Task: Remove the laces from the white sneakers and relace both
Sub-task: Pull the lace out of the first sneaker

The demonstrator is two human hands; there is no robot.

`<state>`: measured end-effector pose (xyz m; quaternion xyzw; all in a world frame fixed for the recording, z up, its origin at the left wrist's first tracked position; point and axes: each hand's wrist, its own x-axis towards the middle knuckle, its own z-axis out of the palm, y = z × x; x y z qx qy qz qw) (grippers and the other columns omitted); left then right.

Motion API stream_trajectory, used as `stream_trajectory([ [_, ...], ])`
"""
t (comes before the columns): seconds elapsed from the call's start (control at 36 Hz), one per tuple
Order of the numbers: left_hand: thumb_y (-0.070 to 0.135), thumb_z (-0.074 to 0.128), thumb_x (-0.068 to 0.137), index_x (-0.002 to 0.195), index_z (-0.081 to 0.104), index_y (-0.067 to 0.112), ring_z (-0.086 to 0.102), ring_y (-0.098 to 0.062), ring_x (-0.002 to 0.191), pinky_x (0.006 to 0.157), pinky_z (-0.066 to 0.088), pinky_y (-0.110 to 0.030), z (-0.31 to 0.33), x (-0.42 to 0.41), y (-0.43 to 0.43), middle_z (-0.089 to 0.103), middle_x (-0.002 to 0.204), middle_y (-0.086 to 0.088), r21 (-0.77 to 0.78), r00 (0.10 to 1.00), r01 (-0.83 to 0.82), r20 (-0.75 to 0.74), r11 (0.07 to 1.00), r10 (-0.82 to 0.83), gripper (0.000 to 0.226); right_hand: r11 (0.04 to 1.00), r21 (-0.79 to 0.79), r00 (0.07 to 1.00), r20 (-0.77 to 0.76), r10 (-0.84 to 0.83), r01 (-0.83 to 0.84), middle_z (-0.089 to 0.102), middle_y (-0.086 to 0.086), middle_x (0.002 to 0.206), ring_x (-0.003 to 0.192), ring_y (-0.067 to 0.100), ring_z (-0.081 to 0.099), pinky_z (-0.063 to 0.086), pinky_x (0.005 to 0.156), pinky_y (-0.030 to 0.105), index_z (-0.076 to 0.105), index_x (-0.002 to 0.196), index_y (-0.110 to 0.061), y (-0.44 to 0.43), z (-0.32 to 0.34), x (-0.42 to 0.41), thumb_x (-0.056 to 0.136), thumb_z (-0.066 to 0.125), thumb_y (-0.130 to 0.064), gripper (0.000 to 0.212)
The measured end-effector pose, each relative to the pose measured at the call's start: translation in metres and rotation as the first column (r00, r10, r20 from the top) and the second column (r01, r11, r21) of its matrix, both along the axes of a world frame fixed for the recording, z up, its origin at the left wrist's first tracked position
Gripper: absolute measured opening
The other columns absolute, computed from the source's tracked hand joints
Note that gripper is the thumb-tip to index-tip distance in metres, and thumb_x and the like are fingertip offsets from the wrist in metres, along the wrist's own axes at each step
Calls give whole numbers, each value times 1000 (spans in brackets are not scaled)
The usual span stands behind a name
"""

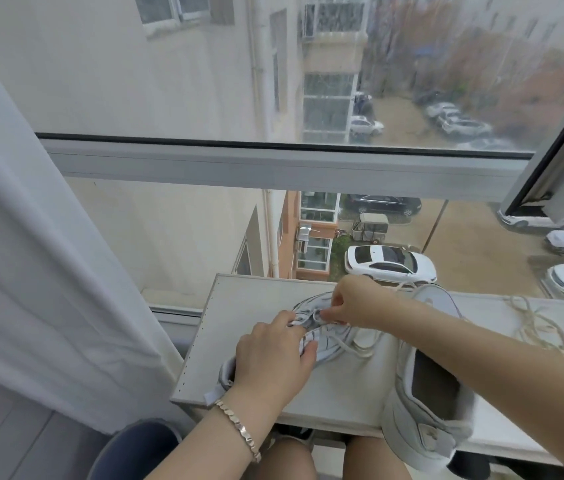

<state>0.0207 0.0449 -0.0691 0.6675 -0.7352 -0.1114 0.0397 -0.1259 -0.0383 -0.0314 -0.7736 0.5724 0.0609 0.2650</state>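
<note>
pinching the lace (353, 348) at the eyelet row: right hand (353, 299) comes in from the right, forearm passing over the second sneaker (422, 410), thumb and forefinger pressed together on the lace, other fingers curled in. left hand (273, 358), wrist straight with a bracelet (239, 427) on it, is curled over the first sneaker (325, 351) just near-side of those fingertips, with the thumb round the side and the fingers bunching the upper. first sneaker lies on the white board (256, 299) under both hands, toe away from the person. lace trails slack from the pinch toward the second sneaker. second sneaker sits right of the left thumb, heel past the board's near edge. its heel tab (436, 441) is too blurred to read. spare lace (537, 323) is heaped on the board, well right of the fingers.
</note>
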Motion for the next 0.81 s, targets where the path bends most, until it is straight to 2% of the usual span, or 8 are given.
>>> stream_trajectory([
  [0.06,51,34,94,123,56,34,50,-19,110,76,38,-28,0,0,0,36,141,19,1,1000,2,1,1000,-2,40,997,44,998,-15,-57,57,48,-6,47,43,8,40,34,46,19,57,55,-13,-4,0,1,82,65,-43,41],
  [0.17,51,35,94,122,57,33,50,-19,109,77,39,-29,-1,0,-2,37,140,19,1,1000,-2,-9,1000,2,40,984,130,988,-102,-112,125,43,-9,30,27,6,38,33,40,18,47,41,-19,-10,1,3,85,57,-51,55],
  [0.28,50,35,94,122,57,34,50,-19,108,73,36,-27,-1,0,-2,38,139,19,-4,1000,3,-2,1000,-3,40,956,238,982,-114,-149,172,48,-10,36,27,8,33,26,37,13,51,46,-21,-7,-3,4,88,50,-49,50],
  [0.42,50,35,94,121,58,32,51,-19,108,73,37,-27,-2,0,-2,38,140,18,-13,1000,4,2,1000,-4,40,984,45,980,-106,-169,174,43,-13,27,33,5,41,31,39,14,54,43,-19,-8,-1,4,79,65,-49,48],
  [0.53,50,36,93,118,60,31,51,-20,107,72,36,-28,-2,-1,-1,39,139,18,-14,1000,5,-1,1000,-5,39,967,138,972,-133,-195,213,42,-11,26,24,3,39,31,31,11,49,47,-16,-7,6,10,83,65,-36,45],
  [0.64,50,36,93,116,60,31,51,-19,105,70,33,-26,-1,0,-1,40,138,18,-21,1000,7,-3,1000,-7,39,970,133,964,-199,-175,203,43,0,41,42,13,39,31,37,19,44,57,-13,-3,6,16,90,58,-30,39],
  [0.75,50,35,93,117,59,32,51,-19,106,70,34,-27,-3,2,-2,39,139,19,-19,1000,-5,-18,1000,4,38,949,165,962,-94,-255,268,40,2,58,46,11,41,33,35,18,40,63,-11,-1,10,11,96,46,-27,38],
  [0.81,50,35,93,116,60,32,51,-18,106,69,34,-26,-3,2,-3,39,138,20,-23,1000,-9,-24,1000,8,38,841,339,859,149,-490,421,45,4,60,43,10,50,39,36,15,45,67,-7,-3,7,4,97,47,-21,34],
])
